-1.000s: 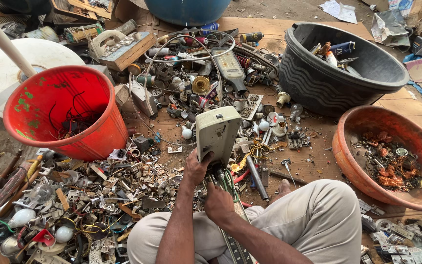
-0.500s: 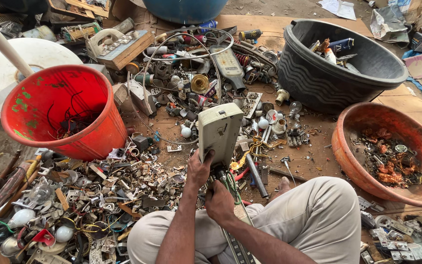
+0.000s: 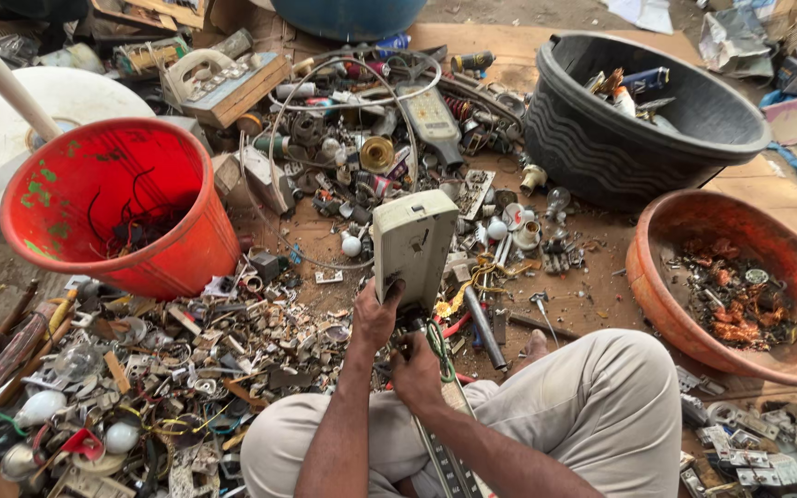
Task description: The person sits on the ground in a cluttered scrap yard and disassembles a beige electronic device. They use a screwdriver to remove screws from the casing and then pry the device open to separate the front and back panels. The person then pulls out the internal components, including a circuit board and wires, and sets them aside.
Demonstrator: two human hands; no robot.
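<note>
A pale grey-green rectangular device casing (image 3: 413,242) stands upright in front of my knees. My left hand (image 3: 375,316) grips its lower edge. My right hand (image 3: 417,371) sits just below it, closed around green and yellow wires and a long narrow circuit strip (image 3: 447,452) that runs down between my legs. Both forearms reach up from the bottom of the head view, between my beige trouser legs.
A red bucket (image 3: 113,205) with dark wires stands at the left, a black tub (image 3: 643,115) at the back right, an orange bowl (image 3: 731,286) of rusty scrap at the right. Loose electronic scrap, bulbs and wires cover the ground. A white round lid (image 3: 11,120) lies far left.
The casing and both hands stay in nearly the same place; the view has shifted slightly. No grip has changed.
</note>
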